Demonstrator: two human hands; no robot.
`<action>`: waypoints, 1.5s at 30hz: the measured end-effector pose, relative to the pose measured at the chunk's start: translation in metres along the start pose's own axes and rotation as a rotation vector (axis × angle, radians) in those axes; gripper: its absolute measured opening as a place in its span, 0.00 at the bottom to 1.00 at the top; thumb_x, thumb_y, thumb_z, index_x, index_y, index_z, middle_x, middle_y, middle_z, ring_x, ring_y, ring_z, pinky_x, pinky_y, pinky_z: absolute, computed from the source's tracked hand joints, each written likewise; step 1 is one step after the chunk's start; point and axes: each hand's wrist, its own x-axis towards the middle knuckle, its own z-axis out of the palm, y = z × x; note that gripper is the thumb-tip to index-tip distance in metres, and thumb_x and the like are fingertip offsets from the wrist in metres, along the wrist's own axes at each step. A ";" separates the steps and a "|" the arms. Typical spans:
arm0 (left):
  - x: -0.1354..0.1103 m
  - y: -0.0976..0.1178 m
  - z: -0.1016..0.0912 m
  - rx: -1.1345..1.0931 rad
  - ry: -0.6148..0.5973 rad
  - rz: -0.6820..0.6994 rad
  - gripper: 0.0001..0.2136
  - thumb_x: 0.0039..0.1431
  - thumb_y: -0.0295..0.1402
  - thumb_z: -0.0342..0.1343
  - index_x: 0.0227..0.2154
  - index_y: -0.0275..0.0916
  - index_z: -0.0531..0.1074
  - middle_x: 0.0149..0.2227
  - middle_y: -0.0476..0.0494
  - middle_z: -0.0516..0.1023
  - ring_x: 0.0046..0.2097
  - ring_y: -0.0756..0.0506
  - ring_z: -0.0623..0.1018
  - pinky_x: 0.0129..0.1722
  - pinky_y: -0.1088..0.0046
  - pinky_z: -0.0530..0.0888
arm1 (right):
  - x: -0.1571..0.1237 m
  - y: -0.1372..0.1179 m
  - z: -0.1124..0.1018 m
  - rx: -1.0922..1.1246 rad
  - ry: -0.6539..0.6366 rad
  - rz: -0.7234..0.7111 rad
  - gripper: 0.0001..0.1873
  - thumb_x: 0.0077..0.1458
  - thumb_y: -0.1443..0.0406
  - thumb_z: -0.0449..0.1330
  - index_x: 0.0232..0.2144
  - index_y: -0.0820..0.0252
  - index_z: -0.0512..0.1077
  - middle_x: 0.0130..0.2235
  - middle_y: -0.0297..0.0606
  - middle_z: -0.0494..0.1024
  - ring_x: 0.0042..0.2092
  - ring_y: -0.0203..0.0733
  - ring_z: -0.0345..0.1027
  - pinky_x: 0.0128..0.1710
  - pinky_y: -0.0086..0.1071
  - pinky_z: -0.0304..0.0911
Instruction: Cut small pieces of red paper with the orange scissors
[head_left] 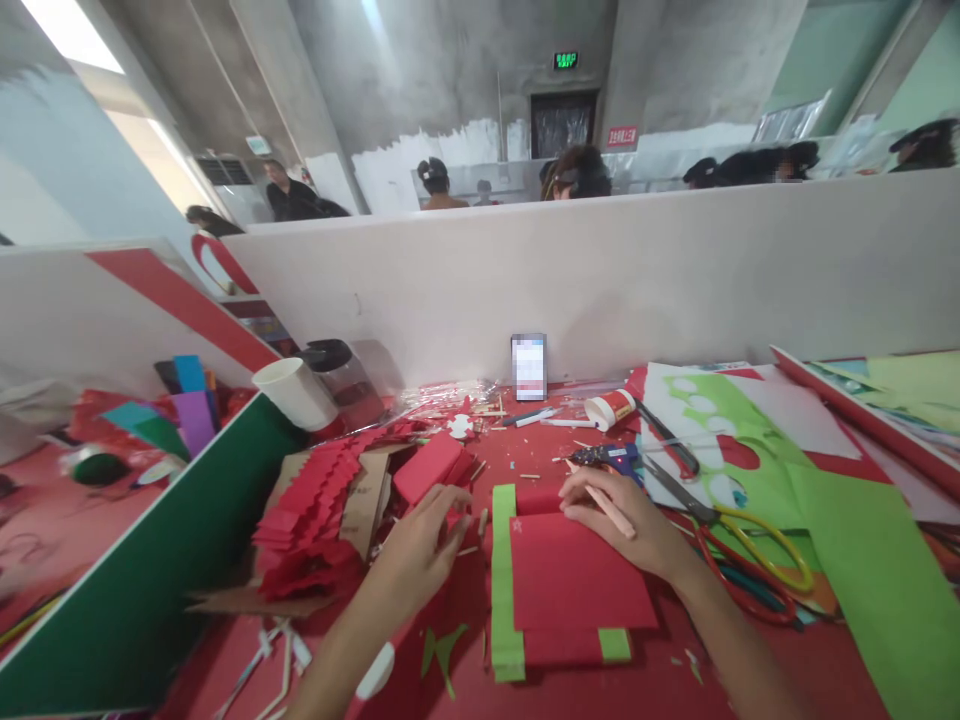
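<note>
My right hand [619,515] holds a pale wooden stick [611,512] between its fingers, at the upper right of a square red paper sheet [581,575]. Under the sheet lie a light green paper strip [507,600] on the left and a short green piece [615,645] at the bottom. My left hand [427,540] is left of the sheet, fingers bent with a gap to the thumb, and I see nothing held in it. Just beyond it sits a red block [429,467]. A blue glue gun [611,458] lies beyond my right hand.
Scissors with yellow and red handles [757,550] and green paper [870,560] lie right. Folded red paper [319,490] on cardboard is left, beside a green board [165,570]. A phone [529,367] leans on the white partition [600,270]; a paper cup [609,409] lies tipped.
</note>
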 end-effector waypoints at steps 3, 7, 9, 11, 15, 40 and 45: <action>-0.007 0.011 0.000 0.056 -0.042 0.048 0.14 0.68 0.42 0.44 0.46 0.42 0.71 0.47 0.38 0.76 0.46 0.40 0.78 0.46 0.64 0.73 | -0.007 -0.005 -0.021 -0.009 -0.011 0.012 0.04 0.59 0.63 0.61 0.37 0.57 0.73 0.37 0.37 0.80 0.39 0.42 0.74 0.40 0.31 0.67; 0.004 0.019 0.004 0.096 -0.039 0.161 0.20 0.67 0.45 0.48 0.56 0.41 0.67 0.58 0.35 0.70 0.60 0.38 0.70 0.59 0.57 0.67 | -0.019 -0.005 -0.059 -0.078 0.070 0.028 0.06 0.58 0.60 0.62 0.35 0.57 0.73 0.38 0.37 0.79 0.41 0.43 0.74 0.43 0.33 0.67; 0.019 0.022 0.006 0.081 -0.112 0.196 0.22 0.66 0.46 0.48 0.59 0.42 0.65 0.61 0.36 0.69 0.62 0.38 0.68 0.60 0.55 0.66 | -0.020 -0.003 -0.076 -0.121 0.205 0.014 0.08 0.57 0.58 0.63 0.35 0.56 0.73 0.38 0.37 0.79 0.41 0.44 0.73 0.42 0.34 0.68; 0.035 0.025 0.008 0.031 -0.151 0.203 0.22 0.66 0.45 0.49 0.59 0.42 0.67 0.59 0.36 0.71 0.60 0.38 0.70 0.59 0.56 0.66 | -0.012 -0.003 -0.087 -0.154 0.327 -0.019 0.09 0.57 0.57 0.62 0.36 0.56 0.73 0.39 0.39 0.79 0.42 0.45 0.74 0.43 0.35 0.68; 0.053 0.030 0.009 -0.033 -0.329 0.228 0.18 0.63 0.44 0.53 0.51 0.43 0.74 0.46 0.40 0.80 0.46 0.40 0.79 0.48 0.64 0.73 | 0.019 -0.007 -0.088 -0.228 0.330 -0.093 0.08 0.60 0.59 0.61 0.37 0.57 0.73 0.39 0.40 0.80 0.42 0.45 0.75 0.43 0.36 0.67; 0.029 -0.017 0.024 0.006 -0.148 0.300 0.16 0.71 0.36 0.41 0.40 0.41 0.75 0.40 0.40 0.77 0.42 0.44 0.75 0.45 0.69 0.71 | 0.055 -0.002 -0.029 -0.131 -0.089 -0.066 0.03 0.61 0.66 0.59 0.38 0.56 0.73 0.41 0.37 0.80 0.44 0.42 0.74 0.44 0.31 0.66; 0.028 -0.020 0.031 0.089 -0.219 0.465 0.17 0.70 0.38 0.43 0.57 0.44 0.68 0.56 0.40 0.74 0.53 0.40 0.73 0.55 0.63 0.65 | 0.052 0.025 -0.004 -0.248 -0.150 -0.055 0.03 0.61 0.68 0.59 0.36 0.57 0.73 0.37 0.36 0.81 0.38 0.41 0.75 0.39 0.30 0.65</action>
